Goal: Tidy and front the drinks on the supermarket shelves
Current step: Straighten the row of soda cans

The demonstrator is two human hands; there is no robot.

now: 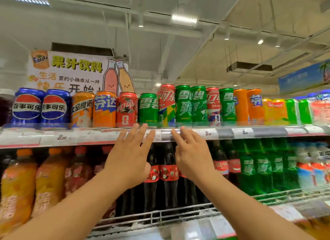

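under the supermarket ceiling, the top shelf (178, 132) carries the drink cans (166, 106), your left hand (130, 159) and right hand (192, 155) reaching up empty with fingers spread; next, probably straighten the red can.

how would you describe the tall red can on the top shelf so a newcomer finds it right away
Start at the top shelf of cans, under the Fanta sign. Just above the raised left hand and right hand stands the tall red can. It rises above the short green can on its left.
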